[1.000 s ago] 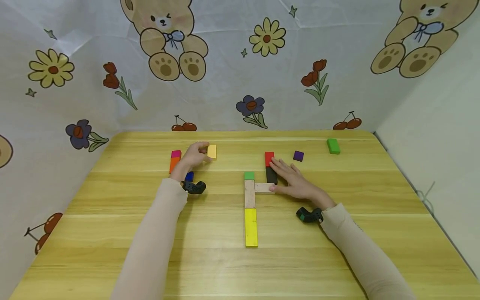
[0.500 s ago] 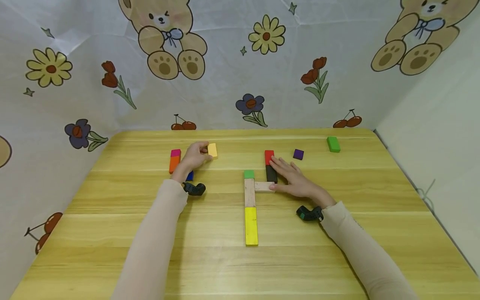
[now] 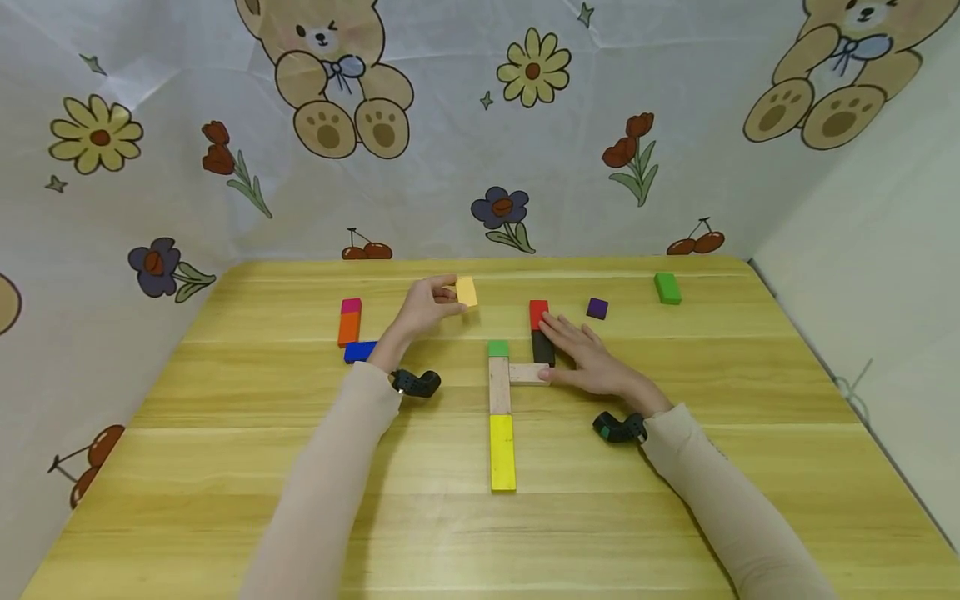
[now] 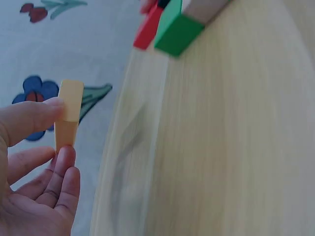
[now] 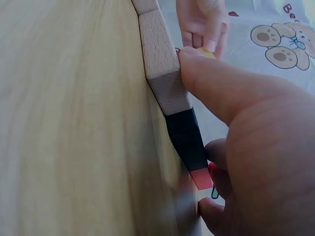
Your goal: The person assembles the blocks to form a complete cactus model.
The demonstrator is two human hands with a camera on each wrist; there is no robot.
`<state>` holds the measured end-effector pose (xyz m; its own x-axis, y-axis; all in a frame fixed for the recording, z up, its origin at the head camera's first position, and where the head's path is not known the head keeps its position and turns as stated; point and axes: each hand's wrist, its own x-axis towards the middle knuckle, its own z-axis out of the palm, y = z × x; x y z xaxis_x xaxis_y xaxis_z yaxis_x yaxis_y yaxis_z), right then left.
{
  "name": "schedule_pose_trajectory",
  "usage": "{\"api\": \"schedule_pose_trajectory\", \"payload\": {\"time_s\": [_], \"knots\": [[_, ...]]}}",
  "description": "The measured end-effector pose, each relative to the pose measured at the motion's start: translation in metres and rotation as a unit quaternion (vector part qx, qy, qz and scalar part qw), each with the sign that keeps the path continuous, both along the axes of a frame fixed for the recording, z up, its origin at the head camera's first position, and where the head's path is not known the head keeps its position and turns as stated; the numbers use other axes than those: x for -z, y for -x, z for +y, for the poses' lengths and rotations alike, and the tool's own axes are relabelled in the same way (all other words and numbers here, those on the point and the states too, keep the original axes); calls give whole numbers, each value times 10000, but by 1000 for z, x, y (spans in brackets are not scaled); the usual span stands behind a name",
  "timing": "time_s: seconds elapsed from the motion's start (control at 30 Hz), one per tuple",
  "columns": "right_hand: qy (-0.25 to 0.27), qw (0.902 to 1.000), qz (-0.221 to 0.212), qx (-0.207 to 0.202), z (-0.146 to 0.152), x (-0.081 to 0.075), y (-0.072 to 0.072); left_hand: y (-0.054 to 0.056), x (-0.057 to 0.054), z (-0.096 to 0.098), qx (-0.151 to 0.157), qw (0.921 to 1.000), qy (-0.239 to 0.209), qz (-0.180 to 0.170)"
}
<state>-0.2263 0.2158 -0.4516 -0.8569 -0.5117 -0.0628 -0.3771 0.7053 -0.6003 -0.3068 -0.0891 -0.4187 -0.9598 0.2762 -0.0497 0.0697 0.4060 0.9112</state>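
My left hand point(image 3: 423, 310) pinches a pale yellow wooden block point(image 3: 467, 292) between thumb and fingers, raised over the far part of the table; the left wrist view shows the block point(image 4: 70, 101) from its end. The right hand point(image 3: 596, 367) lies with fingers extended beside a red block point(image 3: 537, 312) and a black block point(image 3: 542, 348), its thumb at the end of a plain wood block point(image 3: 527, 374). That block meets an upright row made of a small green block point(image 3: 498, 348), another plain block point(image 3: 499, 386) and a long yellow block point(image 3: 502, 454).
Left on the table are a pink block point(image 3: 351, 306), an orange block point(image 3: 348, 329) and a blue block point(image 3: 360, 352), partly behind the left wrist. A purple cube point(image 3: 597, 308) and a green block point(image 3: 667, 288) lie back right. A printed cloth point(image 3: 435, 192) hangs behind the table.
My left hand has lifted the pale yellow block and carried it to the right, uncovering more of the blue block. The right hand stays in place.
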Motion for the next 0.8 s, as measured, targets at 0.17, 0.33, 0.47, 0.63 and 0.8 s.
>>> {"api": "schedule_pose_trajectory", "payload": {"time_s": [0.17,0.33,0.47,0.63,0.8], "knots": [[-5,10000,-22,-5,-1,-2,0,-7,5,19,176,9996,-147,-191],[-17,10000,1,-9,-2,-1,0,-12,13,30,229,9992,-156,-276],[-16,10000,24,-11,-2,-1,1,-14,18,34,242,9992,-111,-285],[-16,10000,43,-15,-2,-2,1,-15,22,36,227,9989,-126,-378],[-38,10000,0,19,-2,-2,0,-16,21,39,281,9989,-75,-369]]}}
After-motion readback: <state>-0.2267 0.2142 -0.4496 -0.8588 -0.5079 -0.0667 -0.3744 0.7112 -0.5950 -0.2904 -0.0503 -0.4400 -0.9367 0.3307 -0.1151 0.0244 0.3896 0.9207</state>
